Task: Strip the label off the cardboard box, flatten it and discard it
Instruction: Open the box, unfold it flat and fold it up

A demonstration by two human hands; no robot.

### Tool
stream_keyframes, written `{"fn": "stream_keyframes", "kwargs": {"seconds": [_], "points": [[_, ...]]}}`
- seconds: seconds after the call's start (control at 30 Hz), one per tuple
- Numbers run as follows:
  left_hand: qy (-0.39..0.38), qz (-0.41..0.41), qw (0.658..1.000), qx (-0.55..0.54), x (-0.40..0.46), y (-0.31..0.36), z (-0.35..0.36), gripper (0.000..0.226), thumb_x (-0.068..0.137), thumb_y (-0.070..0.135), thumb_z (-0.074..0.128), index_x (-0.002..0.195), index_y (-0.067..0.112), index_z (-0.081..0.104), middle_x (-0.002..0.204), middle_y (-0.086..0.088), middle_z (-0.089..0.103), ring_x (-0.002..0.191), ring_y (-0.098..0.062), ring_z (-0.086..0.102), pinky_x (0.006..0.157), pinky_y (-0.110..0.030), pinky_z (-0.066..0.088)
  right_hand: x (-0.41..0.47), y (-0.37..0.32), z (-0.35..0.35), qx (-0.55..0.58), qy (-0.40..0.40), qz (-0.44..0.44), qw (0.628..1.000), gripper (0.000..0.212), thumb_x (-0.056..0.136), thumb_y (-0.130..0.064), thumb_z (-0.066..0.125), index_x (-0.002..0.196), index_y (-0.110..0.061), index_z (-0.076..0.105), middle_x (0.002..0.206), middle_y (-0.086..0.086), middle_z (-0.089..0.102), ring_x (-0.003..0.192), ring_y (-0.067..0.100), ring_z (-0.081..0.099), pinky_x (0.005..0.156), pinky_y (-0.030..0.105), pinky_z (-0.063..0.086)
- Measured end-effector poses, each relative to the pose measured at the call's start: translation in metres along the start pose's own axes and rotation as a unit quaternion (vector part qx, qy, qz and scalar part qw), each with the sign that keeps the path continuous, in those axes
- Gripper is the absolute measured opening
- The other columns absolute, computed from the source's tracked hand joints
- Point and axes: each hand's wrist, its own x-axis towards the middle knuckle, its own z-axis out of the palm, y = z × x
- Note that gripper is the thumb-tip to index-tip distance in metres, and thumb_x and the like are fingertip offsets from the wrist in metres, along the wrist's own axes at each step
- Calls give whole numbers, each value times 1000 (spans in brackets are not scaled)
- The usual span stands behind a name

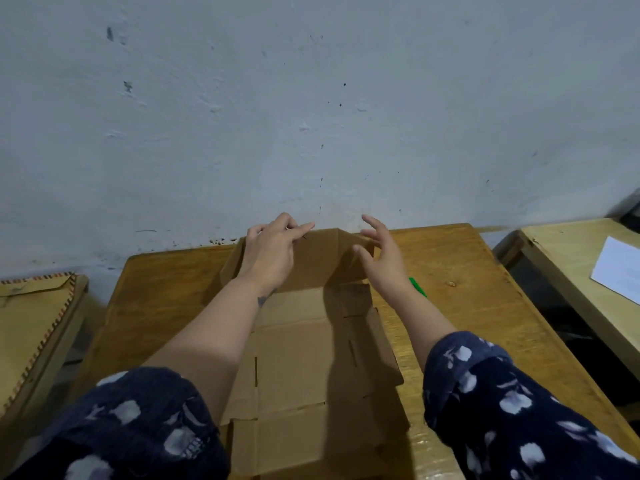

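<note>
Setting: plain back room or storeroom, possibly a classroom; exact type unclear. Evidence: scuffed, stained whitewashed wall (311,98); worn wooden desk (450,271) pushed against it. Right of desk, second pale desk (561,258) bearing white paper sheet (620,268). Left of desk, woven-edged seat (38,317).

Single head-worn wide-angle view, looking forward and down over both forearms, close above the wooden surface (450,258), facing the far wall (311,98), second desk (561,258) at right edge
</note>
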Motion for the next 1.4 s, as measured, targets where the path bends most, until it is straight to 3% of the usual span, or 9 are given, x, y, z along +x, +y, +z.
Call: {"fn": "stream_keyframes", "kwargs": {"seconds": [0.13, 0.3, 0.47, 0.53, 0.63, 0.87, 1.1, 1.23, 1.4], "points": [[11, -10, 1000, 2, -14, 11, -6, 39, 98, 15, 44, 127, 38, 56, 96, 19, 46, 103, -23, 41, 89, -26, 29, 4, -24, 4, -31, -22, -22, 999, 22, 93, -14, 57, 110, -22, 69, 111, -2, 69, 109, 12, 58, 97, 30, 45], [9, 14, 996, 88, -31, 8, -36, 41, 96, 24, 52, 136, 31, 48, 121, 7, 58, 116, -15, 51, 112, -37, 20, -9, -28, 1, 7, -4, -16, 1000, 27, 93, -5, 53, 110, -18, 70, 118, 0, 67, 112, 7, 55, 96, 20, 40], [94, -96, 989, 68, -91, -10, -50, 85, 86, 45, 62, 150, 20, 12, 155, -4, 26, 143, -22, 23, 117, -46, 15, -21, -36, -7, -63, 9, -32, 997, 30, 94, -3, 48, 103, -23, 69, 100, -1, 67, 92, 9, 56, 83, 32, 51], [62, -152, 986, 39, -129, -15, -42, 97, 85, 51, 59, 151, 18, -4, 159, -6, 15, 145, -23, 16, 118, -46, 12, -28, -40, -7, -63, 14, -31, 997, 30, 94, -1, 46, 102, -19, 68, 98, 1, 65, 93, 11, 55, 81, 31, 49], [-71, -209, 971, 88, -174, -23, -20, 105, 85, 64, 46, 145, 15, -24, 161, -6, 0, 147, -20, 5, 118, -46, 2, -41, -44, -6, -55, 24, -18, 998, 30, 95, 0, 44, 104, -17, 67, 100, -1, 63, 97, 10, 53, 82, 24, 46], [-235, -253, 919, 190, -204, -42, -3, 97, 82, 78, 21, 150, 18, -12, 158, -1, -19, 145, -17, -19, 117, -51, -8, -65, -46, -19, -66, 38, -3, 997, 40, 94, 5, 42, 119, -17, 65, 117, -1, 63, 108, 4, 53, 95, 24, 42], [-216, -260, 921, 194, -208, -42, 7, 89, 85, 74, 14, 150, 19, -11, 157, 0, -22, 144, -17, -22, 116, -53, -10, -79, -52, -28, -80, 11, -19, 997, 41, 97, -3, 41, 121, -26, 64, 129, -1, 59, 112, 2, 42, 90, 21, 38], [-208, -255, 924, 194, -207, -42, 8, 87, 86, 73, 15, 151, 20, -8, 158, 2, -19, 144, -16, -21, 115, -54, -9, -82, -46, -31, -94, 11, 12, 995, 38, 99, -8, 41, 124, -28, 63, 135, 1, 55, 117, 11, 40, 89, 27, 40], [-163, -257, 939, 158, -195, -49, 7, 78, 87, 72, 21, 151, 29, 10, 160, 8, -1, 146, -12, -8, 115, -54, -1, -82, -31, -27, -116, 34, 2, 993, 41, 97, -4, 42, 124, -27, 62, 134, 0, 57, 123, 15, 44, 93, 27, 38]]}}
